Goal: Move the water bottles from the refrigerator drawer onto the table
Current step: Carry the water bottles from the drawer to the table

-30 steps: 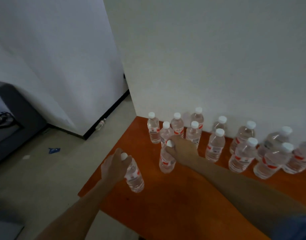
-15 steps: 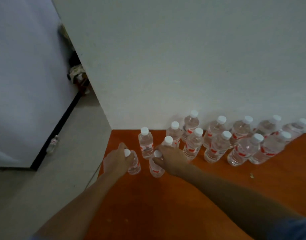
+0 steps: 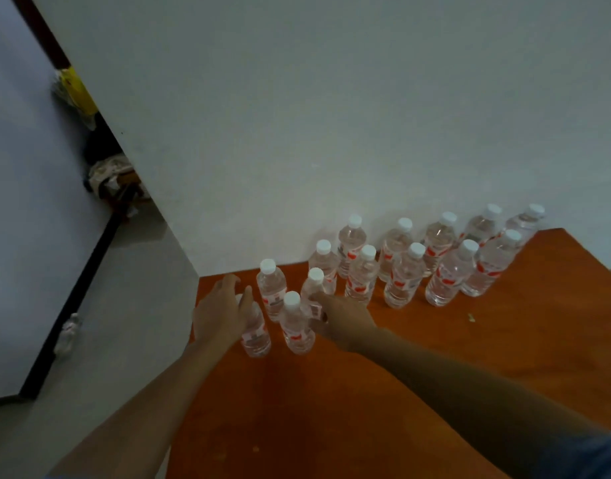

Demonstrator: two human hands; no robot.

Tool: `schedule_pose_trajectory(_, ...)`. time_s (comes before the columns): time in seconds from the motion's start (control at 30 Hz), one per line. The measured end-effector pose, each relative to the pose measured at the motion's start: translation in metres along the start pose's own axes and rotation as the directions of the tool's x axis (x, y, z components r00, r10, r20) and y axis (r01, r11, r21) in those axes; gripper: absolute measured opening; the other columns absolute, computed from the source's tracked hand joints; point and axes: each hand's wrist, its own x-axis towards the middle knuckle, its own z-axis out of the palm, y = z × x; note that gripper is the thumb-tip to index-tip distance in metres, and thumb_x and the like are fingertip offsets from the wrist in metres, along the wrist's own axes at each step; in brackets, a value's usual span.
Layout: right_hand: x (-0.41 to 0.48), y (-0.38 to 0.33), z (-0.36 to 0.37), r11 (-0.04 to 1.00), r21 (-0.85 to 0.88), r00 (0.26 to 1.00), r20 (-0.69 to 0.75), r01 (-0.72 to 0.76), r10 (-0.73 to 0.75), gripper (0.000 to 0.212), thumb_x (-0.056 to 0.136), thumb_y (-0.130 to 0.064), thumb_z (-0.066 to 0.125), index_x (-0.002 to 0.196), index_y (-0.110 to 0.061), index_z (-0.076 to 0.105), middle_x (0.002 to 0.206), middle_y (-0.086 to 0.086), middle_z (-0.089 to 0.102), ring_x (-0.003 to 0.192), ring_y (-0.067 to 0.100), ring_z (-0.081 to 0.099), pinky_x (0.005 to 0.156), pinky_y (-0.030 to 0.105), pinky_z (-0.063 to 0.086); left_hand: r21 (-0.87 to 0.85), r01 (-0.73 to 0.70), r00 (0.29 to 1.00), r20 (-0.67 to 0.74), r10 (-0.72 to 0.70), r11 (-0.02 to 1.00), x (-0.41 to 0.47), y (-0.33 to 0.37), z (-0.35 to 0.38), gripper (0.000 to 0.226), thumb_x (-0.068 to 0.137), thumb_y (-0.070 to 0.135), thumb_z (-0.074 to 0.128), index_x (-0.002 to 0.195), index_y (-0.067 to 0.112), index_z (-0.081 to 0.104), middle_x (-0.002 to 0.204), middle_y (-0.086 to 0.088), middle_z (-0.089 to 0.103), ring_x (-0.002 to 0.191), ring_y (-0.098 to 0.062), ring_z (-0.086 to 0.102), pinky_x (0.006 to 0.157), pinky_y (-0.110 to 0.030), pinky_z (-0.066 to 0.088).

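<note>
The left hand [image 3: 221,314] is wrapping around the shoulder of a bottle [image 3: 255,331] standing at the left edge of the orange surface [image 3: 435,392], fingers curled over the top so that its cap is hidden; it looks to be grasping the bottle, though the grip seems loose. The right hand [image 3: 345,316] is reaching just right of a second bottle [image 3: 297,324], fingers bent around the lower body of a third one [image 3: 312,288] behind it; whether it is gripping or only touching there I cannot tell.

Taking the second bottle as the landmark: the left-hand bottle is standing just to its left, one more bottle [image 3: 271,292] is standing behind and slightly left, and the rest of the bottles [image 3: 445,271] are lining up in two rows behind and to its right, along the white wall [image 3: 331,115]. No refrigerator drawer is showing.

These are looking like full, sealed plastic bottles, so each is probably carrying some weight for its size. The thin clear walls are likely giving under a squeeze, and a chilled bottle may be slick. The firmest hold is probably the neck and shoulder just below the cap, or the labelled waist. Standing this close together, one knocked bottle could be toppling its neighbours.
</note>
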Motion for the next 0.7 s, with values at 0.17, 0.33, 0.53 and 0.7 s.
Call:
schedule_pose_trajectory(0.17,-0.069,0.035,-0.022,0.993,-0.024,0.993,-0.022,-0.112,0.112,0.038,0.096,-0.035,0.056,0.132,-0.024,0.051,0.114,-0.001,0.063,0.096,0.015,0.061,0.083,0.029,0.053,-0.057,-0.209,0.977,0.029,0.211,0.976,-0.036,0.054,-0.01,0.019,0.094,0.039,0.047,0.099,0.022,0.055,0.084,0.004,0.063,0.073,-0.017,0.061,0.062,-0.03,0.048)
schedule_pose_trajectory(0.33,-0.182,0.088,-0.034,0.956,-0.046,0.956,-0.06,-0.29,0.287,0.041,0.097,-0.041,0.053,0.133,-0.022,0.05,0.114,0.001,0.062,0.097,0.02,0.06,0.081,0.033,0.053,-0.131,-0.42,0.878,0.194,0.439,0.898,-0.118,0.132,0.006,0.015,0.095,0.035,0.051,0.095,0.021,0.057,0.08,0.005,0.062,0.067,-0.008,0.057,0.055,-0.024,0.04)
schedule_pose_trajectory(0.53,-0.369,0.154,-0.038,0.801,0.042,0.793,-0.118,-0.598,0.598,0.038,0.096,-0.043,0.053,0.128,-0.022,0.056,0.108,0.0,0.066,0.088,0.017,0.063,0.073,0.032,0.054,-0.17,-0.64,0.66,0.379,0.649,0.75,-0.24,0.24,0.044,0.014,0.094,0.037,0.05,0.097,0.025,0.057,0.084,0.007,0.059,0.072,-0.01,0.057,0.061,-0.026,0.047)
schedule_pose_trajectory(0.7,-0.505,0.195,-0.051,0.608,0.159,0.569,-0.234,-0.778,0.788,0.029,0.094,-0.041,0.055,0.117,-0.024,0.062,0.109,-0.003,0.068,0.093,0.015,0.063,0.076,0.027,0.05,-0.27,-0.798,0.408,0.417,0.812,0.539,-0.336,0.343,0.068,0.019,0.095,0.036,0.048,0.097,0.021,0.058,0.089,0.0,0.064,0.081,-0.018,0.063,0.064,-0.03,0.045)
